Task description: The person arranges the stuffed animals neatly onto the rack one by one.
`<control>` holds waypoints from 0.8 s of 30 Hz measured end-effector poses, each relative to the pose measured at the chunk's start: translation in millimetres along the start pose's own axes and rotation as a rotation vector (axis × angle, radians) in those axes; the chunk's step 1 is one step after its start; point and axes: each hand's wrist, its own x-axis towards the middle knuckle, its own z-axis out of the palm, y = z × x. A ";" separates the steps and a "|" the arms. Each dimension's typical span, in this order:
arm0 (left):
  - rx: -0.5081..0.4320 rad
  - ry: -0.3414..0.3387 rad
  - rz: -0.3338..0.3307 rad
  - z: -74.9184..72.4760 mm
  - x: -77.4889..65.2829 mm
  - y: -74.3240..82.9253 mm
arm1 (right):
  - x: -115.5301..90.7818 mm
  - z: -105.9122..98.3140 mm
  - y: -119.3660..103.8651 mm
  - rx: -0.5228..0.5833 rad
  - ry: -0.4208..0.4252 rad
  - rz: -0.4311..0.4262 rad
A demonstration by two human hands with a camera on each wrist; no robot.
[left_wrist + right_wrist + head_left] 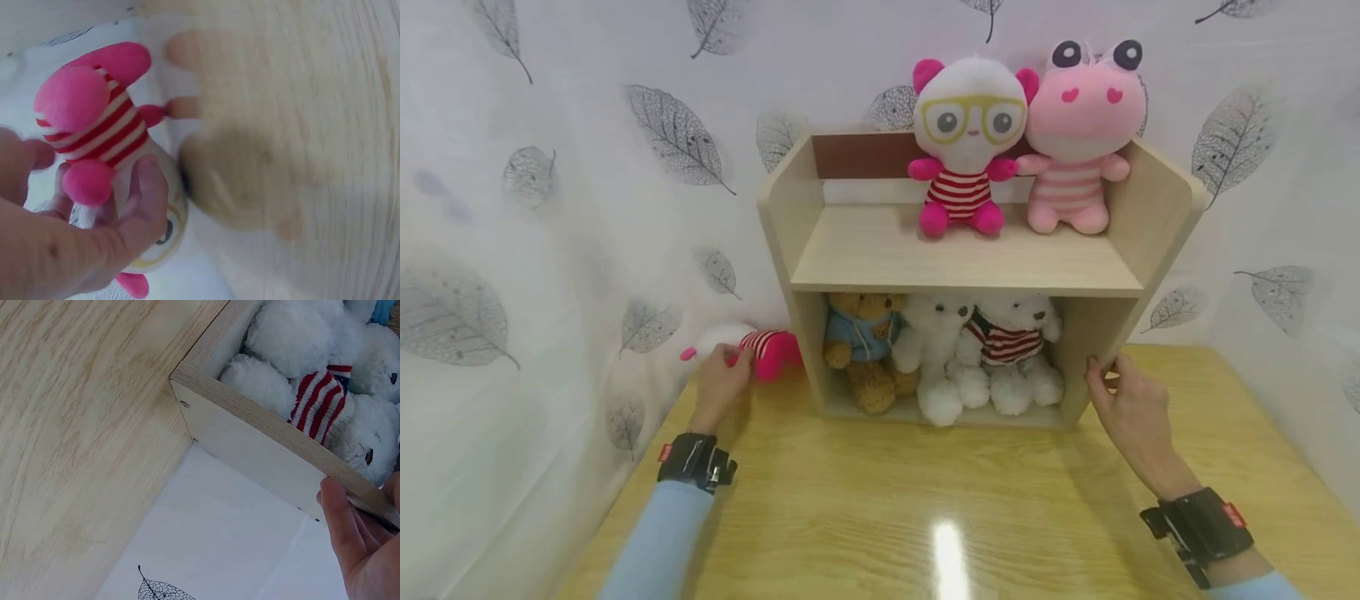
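Note:
A plush panda (103,147) with a red-striped body, pink limbs and yellow glasses lies on its side on the table, left of the small wooden shelf (970,290). My left hand (722,382) grips it, fingers and thumb around its body near a pink arm in the left wrist view. Its head is partly hidden behind the hand. On the other side, my right hand (1131,408) pinches the front edge of the shelf's right side panel (250,434), with fingers (340,509) against the outer face.
On the upper shelf sit another plush panda (961,196) and a pink plush frog (1067,183). The lower compartment holds a brown bear (865,342) in blue, a white plush (936,354) and a white plush dog (1015,346) in stripes. Leaf-patterned cloth (580,250) hangs behind.

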 end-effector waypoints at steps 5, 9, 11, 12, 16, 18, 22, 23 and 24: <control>0.010 0.129 -0.036 -19.7 -1.0 5.3 | 1.8 -0.2 -1.3 0.002 0.011 -0.005; 0.150 0.101 0.066 -30.0 -11.4 9.7 | 1.1 0.1 -1.9 0.009 0.012 -0.015; 0.240 0.043 0.151 -30.8 -18.8 10.6 | -0.1 0.3 -2.0 0.011 0.015 -0.020; 0.274 0.001 0.192 -30.6 -22.8 11.3 | -0.8 0.4 -2.2 0.011 0.017 -0.021; 0.310 -0.215 0.283 -23.9 -33.1 13.6 | -2.2 -1.1 -1.5 -0.006 0.016 -0.013; 0.289 -0.285 0.281 -22.0 -35.4 15.6 | -2.7 -1.4 -1.7 -0.013 0.012 -0.009; 0.282 -0.266 0.251 -24.7 -36.7 19.4 | -4.2 -0.2 -2.4 -0.019 0.015 -0.007; 0.291 -0.247 0.241 -26.5 -37.1 19.7 | -4.5 0.3 -2.7 -0.017 0.016 -0.008; 0.304 -0.232 0.227 -28.6 -37.6 19.9 | -4.6 0.8 -3.0 -0.014 0.018 -0.010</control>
